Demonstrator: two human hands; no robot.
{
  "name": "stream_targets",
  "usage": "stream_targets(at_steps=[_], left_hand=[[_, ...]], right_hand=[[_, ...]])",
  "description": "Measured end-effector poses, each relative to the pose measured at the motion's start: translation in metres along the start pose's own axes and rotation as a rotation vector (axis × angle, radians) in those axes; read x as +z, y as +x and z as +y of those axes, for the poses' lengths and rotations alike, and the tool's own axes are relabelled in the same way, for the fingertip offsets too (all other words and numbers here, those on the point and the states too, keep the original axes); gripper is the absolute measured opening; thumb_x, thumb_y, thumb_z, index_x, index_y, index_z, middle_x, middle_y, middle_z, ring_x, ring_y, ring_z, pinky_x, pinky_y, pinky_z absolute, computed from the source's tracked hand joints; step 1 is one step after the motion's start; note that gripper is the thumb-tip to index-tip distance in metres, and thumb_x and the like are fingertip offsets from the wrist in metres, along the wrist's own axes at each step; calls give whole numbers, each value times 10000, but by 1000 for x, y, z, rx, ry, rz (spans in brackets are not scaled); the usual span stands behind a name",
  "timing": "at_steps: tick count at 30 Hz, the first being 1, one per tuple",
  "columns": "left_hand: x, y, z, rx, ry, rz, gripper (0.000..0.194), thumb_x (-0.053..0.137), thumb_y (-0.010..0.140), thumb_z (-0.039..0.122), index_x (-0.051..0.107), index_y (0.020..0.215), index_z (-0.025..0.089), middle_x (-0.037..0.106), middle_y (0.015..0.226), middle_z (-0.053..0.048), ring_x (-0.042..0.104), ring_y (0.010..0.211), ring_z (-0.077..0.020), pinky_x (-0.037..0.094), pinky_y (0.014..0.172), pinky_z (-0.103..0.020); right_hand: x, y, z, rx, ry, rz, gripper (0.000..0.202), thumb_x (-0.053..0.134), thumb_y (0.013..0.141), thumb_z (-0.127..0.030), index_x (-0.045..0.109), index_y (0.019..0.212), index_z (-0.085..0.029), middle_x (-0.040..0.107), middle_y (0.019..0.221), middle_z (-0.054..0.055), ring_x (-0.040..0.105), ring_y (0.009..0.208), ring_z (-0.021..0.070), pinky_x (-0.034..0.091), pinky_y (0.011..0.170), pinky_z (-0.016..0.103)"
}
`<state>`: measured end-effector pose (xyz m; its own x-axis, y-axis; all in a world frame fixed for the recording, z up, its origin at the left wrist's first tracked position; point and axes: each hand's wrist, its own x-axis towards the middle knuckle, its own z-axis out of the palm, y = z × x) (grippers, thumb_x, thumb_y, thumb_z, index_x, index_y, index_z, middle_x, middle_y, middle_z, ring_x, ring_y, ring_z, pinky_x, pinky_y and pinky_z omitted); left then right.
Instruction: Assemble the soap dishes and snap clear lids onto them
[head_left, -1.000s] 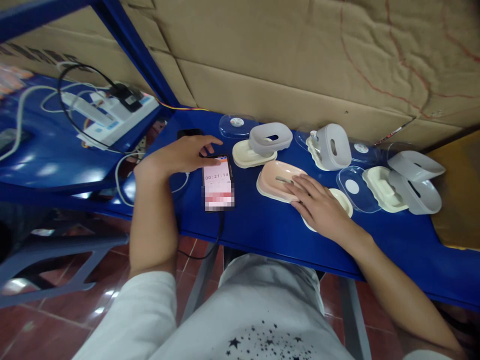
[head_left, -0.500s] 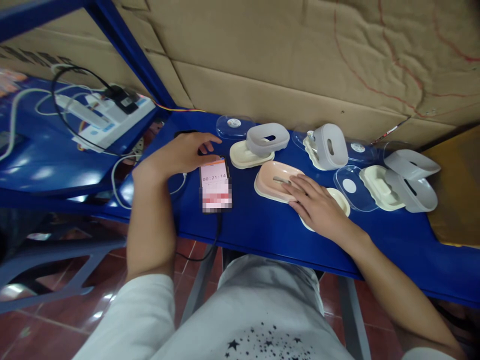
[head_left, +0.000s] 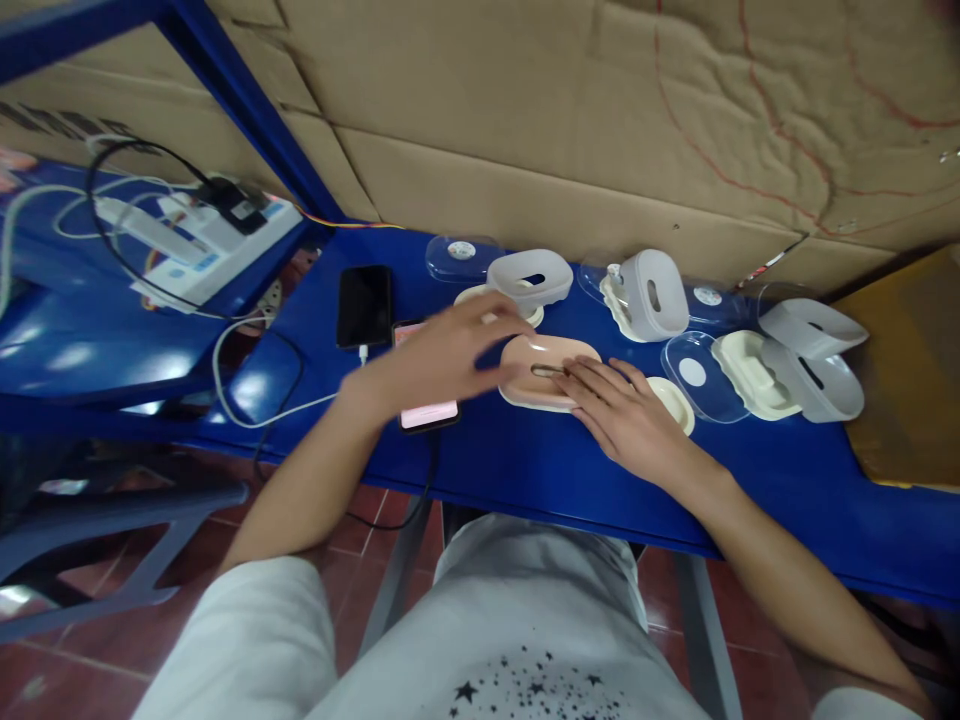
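Your right hand (head_left: 630, 425) lies over the near-right end of the pink dish (head_left: 525, 390), fingers straight and close together across its rim, thumb lower along the near side. Whether thumb and fingers actually pinch the wall: cannot tell. Your left hand (head_left: 442, 360), slightly blurred, is at the opposite end of the dish, thumb and fingers spread with a gap between them; contact with the rim cannot be confirmed.

Position of dish: between your two hands, on the blue table (head_left: 517, 460), hollow side up, a slot in its floor just left of your right fingertips. A paler edge shows under its near side.

Under your left hand and wrist: a phone (head_left: 429, 415), screen lit, partly covered. Beyond that wrist, a dark-screened phone (head_left: 364, 305) with a white cable (head_left: 247, 425) running near it. Just past your left fingers, a grey dish (head_left: 530, 290) overlaps a cream base, mostly hidden.

Immediately right of your right knuckles: another cream base (head_left: 675, 405), partly covered. Farther right of that hand: a clear lid (head_left: 705, 390) with a round white label, a cream tray (head_left: 754, 375) and two overlapping grey dishes (head_left: 832, 390).
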<state>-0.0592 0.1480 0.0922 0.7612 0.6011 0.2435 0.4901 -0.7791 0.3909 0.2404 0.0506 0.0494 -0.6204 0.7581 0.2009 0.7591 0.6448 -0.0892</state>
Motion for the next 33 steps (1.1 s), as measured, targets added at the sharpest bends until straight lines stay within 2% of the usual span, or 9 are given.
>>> stream_targets(at_steps=[4, 8, 10, 13, 19, 23, 28, 31, 33], left_hand=[[35, 9, 34, 149, 133, -155, 527, 658, 1064, 361, 546, 1578, 325, 549, 1632, -126, 499, 1535, -356, 404, 1249, -548], [49, 15, 40, 165, 251, -158, 431, 699, 1027, 278, 644, 1451, 221, 567, 1579, -187, 528, 1485, -399, 402, 1226, -559], [52, 19, 41, 166, 294, -160, 395, 718, 1016, 281, 665, 1398, 193, 587, 1534, -202, 544, 1459, -408, 402, 1214, -554], [57, 23, 44, 176, 340, -174, 402, 724, 1018, 290, 659, 1404, 201, 603, 1502, -199, 572, 1423, -409, 427, 1165, -537], [64, 24, 44, 246, 372, -196, 368, 665, 1076, 322, 641, 1416, 182, 671, 1462, -159, 642, 1348, -348, 434, 1135, -478], [68, 20, 42, 320, 318, -162, 316, 644, 1102, 328, 659, 1377, 172, 749, 1360, -120, 683, 1286, -296, 442, 1124, -459], [77, 15, 42, 372, 259, -97, 288, 635, 1108, 297, 674, 1356, 156, 772, 1319, -129, 701, 1283, -293, 470, 1116, -457], [78, 13, 43, 378, 231, -84, 248, 608, 1117, 266, 684, 1329, 162, 779, 1299, -131, 721, 1252, -294, 495, 1102, -455], [77, 13, 44, 380, 176, -74, 255, 580, 1127, 253, 673, 1348, 166, 772, 1335, -131, 719, 1271, -285, 503, 1120, -449]], right_hand=[[-25, -22, 9, 43, 75, -9, 562, 527, 1140, -388, 442, 1682, -268, 581, 1656, 134, 530, 1551, 332, 418, 1268, 604], [-31, -65, 12, 139, 104, -120, 725, 593, 1086, -584, 373, 1716, -302, 464, 1740, 154, 445, 1608, 378, 425, 1254, 679], [-25, -82, 14, 156, 93, -140, 732, 598, 1077, -600, 380, 1713, -308, 410, 1772, 159, 418, 1623, 394, 426, 1245, 706], [-18, -94, 21, 164, 65, -149, 593, 583, 1103, -525, 478, 1655, -335, 490, 1728, 128, 509, 1563, 377, 482, 1204, 678], [-38, -69, 44, 136, -25, -93, 466, 528, 1123, -548, 696, 1441, -252, 750, 1420, 126, 714, 1300, 352, 566, 1076, 544], [-34, -44, 47, 236, -155, 8, 513, 532, 1108, -580, 733, 1369, -187, 791, 1250, 161, 763, 1057, 354, 563, 959, 513], [-8, -37, 39, 288, -134, 132, 536, 535, 1122, -468, 585, 1561, -164, 695, 1451, 212, 677, 1268, 408, 519, 1025, 546], [-5, -38, 31, 159, -46, 184, 623, 549, 1122, -477, 438, 1677, -216, 607, 1591, 199, 584, 1437, 400, 449, 1145, 561], [-4, -36, 24, 44, 21, 134, 710, 558, 1111, -548, 361, 1722, -243, 587, 1630, 177, 544, 1499, 385, 398, 1206, 559]])
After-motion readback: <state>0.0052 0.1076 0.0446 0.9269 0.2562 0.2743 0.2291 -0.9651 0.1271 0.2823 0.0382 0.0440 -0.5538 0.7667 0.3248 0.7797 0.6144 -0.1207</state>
